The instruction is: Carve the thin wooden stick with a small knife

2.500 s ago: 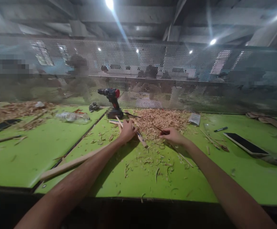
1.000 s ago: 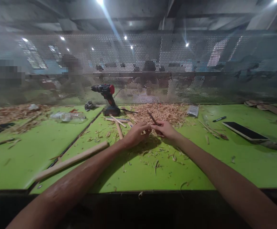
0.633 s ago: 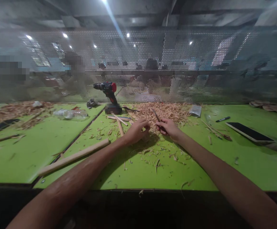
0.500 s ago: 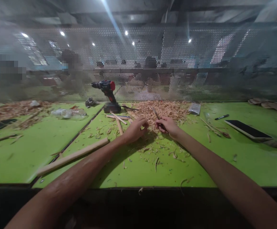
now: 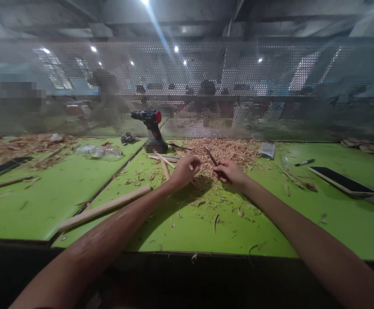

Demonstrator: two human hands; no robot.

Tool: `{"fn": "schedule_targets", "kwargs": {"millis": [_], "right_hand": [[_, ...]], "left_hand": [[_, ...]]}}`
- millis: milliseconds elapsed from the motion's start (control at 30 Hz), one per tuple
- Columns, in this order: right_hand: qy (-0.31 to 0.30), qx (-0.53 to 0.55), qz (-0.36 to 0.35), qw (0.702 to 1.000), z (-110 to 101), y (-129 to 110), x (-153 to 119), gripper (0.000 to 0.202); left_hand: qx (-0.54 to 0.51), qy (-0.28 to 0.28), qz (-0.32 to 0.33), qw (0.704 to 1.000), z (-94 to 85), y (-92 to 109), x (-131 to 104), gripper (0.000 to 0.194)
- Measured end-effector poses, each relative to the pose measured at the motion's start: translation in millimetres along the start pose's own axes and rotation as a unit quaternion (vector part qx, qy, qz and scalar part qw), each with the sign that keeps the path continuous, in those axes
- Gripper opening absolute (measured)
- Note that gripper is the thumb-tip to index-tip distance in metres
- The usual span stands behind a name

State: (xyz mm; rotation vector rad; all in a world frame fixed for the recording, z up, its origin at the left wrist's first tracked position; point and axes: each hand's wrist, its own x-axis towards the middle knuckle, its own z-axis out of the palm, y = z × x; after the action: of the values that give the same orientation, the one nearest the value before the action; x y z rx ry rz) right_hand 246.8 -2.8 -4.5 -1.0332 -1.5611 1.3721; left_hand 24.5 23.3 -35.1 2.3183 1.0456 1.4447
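Over the middle of the green worktop (image 5: 187,231), my left hand (image 5: 184,171) is closed, thumb and fingers curled together; whatever they pinch is hidden or too small to name. A short brownish piece (image 5: 196,183) shows just below its fingertips. My right hand (image 5: 231,172), a little apart to the right, is wrapped round a slim dark knife (image 5: 211,156) whose blade slants up and left. Behind both hands lies a heap of curly wood shavings (image 5: 235,151).
A cordless drill (image 5: 151,128) stands behind several thin wood strips (image 5: 165,167). A long wooden stick (image 5: 106,208) lies by my left forearm. Rightward are a small packet (image 5: 267,150), a pen (image 5: 304,162) and a dark flat tablet-like thing (image 5: 341,179). A perforated screen (image 5: 187,116) closes the back.
My hands have drawn slightly apart, and the thin sliver seen between them no longer shows. The knife blade now points more to the left. The whole view has shifted a little.
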Motion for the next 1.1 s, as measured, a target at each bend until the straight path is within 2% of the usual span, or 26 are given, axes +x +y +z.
{"fn": "schedule_targets", "kwargs": {"millis": [200, 367, 767, 1100], "right_hand": [[0.007, -0.016, -0.003, 1.0, -0.5, -1.8, -0.9, 0.022], [-0.026, -0.039, 0.0, 0.999, 2.5, -7.2, -6.7, 0.024], [-0.053, -0.058, -0.004, 0.997, 6.8, -5.7, -6.9, 0.029], [-0.077, -0.073, -0.019, 0.994, 6.6, -6.3, -7.6, 0.024]], "left_hand": [[-0.001, 0.012, -0.016, 1.0, 1.1, -0.3, -1.4, 0.011], [0.002, 0.017, -0.044, 0.999, 0.3, -0.5, -2.3, 0.011], [0.026, 0.017, -0.04, 0.999, 3.5, -6.0, -3.4, 0.009], [0.032, 0.015, -0.058, 0.998, 3.1, 0.9, -5.0, 0.01]]}}
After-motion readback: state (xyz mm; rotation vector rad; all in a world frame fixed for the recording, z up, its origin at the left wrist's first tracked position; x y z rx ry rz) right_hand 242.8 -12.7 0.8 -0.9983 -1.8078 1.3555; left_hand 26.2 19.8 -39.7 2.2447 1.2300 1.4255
